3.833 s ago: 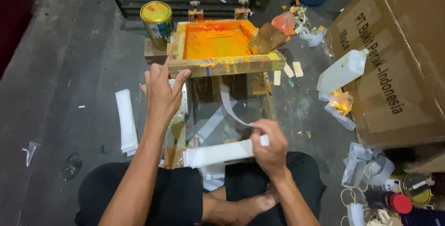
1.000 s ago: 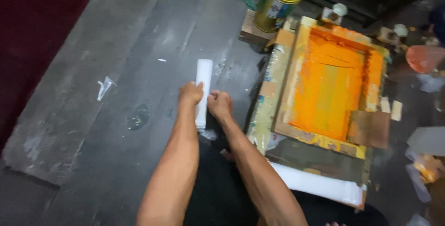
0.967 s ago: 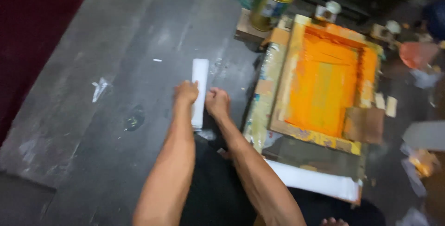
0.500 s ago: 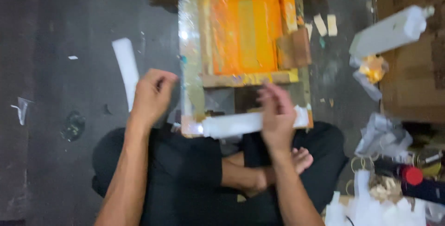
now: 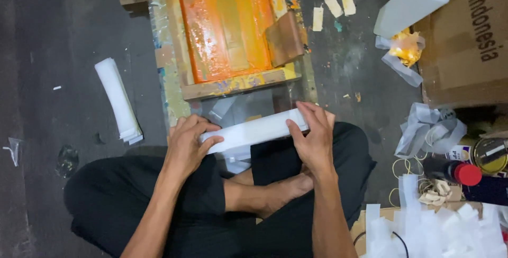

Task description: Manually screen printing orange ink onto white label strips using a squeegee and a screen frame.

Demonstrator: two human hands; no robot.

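I sit cross-legged on a dark floor. Both hands hold a long white stack of strips [image 5: 254,130] lying across my lap. My left hand [image 5: 188,144] grips its left end, fingers curled over the top. My right hand [image 5: 315,136] rests on its right end, fingers spread along the edge. Just beyond the stack stands a wooden-framed printing screen [image 5: 227,25] covered in orange ink, with a brown squeegee [image 5: 284,38] lying on its right side.
A second stack of white strips [image 5: 117,101] lies on the floor at left. Cardboard boxes [image 5: 465,35] stand at right, with crumpled plastic [image 5: 428,128], a red-capped bottle [image 5: 455,172], rubber bands and white scraps [image 5: 439,231] nearby. Small paper pieces [image 5: 333,6] lie beside the screen.
Earlier both hands reached left and set a white stack on the floor. They came back to my lap and now both grip the long white stack there.
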